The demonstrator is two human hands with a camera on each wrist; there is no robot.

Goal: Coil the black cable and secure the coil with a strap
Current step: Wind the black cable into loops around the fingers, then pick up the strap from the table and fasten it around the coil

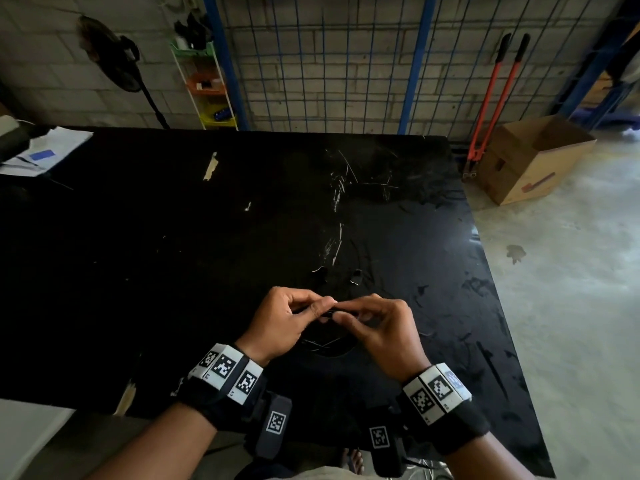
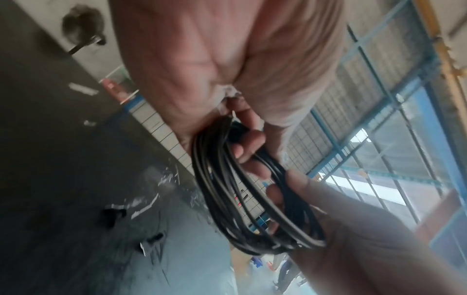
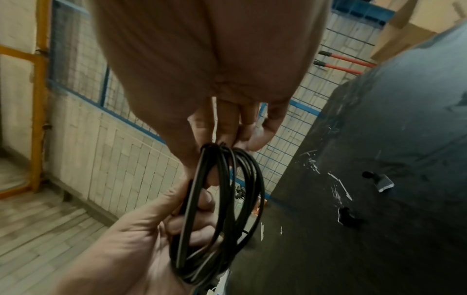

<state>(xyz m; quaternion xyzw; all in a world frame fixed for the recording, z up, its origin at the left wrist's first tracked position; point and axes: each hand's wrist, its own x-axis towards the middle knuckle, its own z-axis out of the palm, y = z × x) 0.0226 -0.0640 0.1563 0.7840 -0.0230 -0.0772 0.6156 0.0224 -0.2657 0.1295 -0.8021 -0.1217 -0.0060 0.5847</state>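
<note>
The black cable [image 1: 327, 344] is wound into a small coil of several loops and hangs between my two hands just above the black table [image 1: 173, 254]. My left hand [image 1: 313, 308] pinches the top of the coil from the left, and my right hand [image 1: 346, 318] pinches it from the right, the fingertips of both meeting. The left wrist view has the coil [image 2: 252, 189] running from my left fingers down to my right hand [image 2: 353, 239]. The right wrist view has the coil [image 3: 222, 209] resting in my left palm [image 3: 131, 239]. Two small black straps [image 1: 320, 273] [image 1: 356, 276] lie on the table just beyond my hands.
The table's right edge drops to a concrete floor with an open cardboard box [image 1: 530, 161] and red-handled bolt cutters [image 1: 491, 105]. Papers [image 1: 45, 150] lie at the far left corner. A wire mesh partition [image 1: 329, 64] stands behind the table.
</note>
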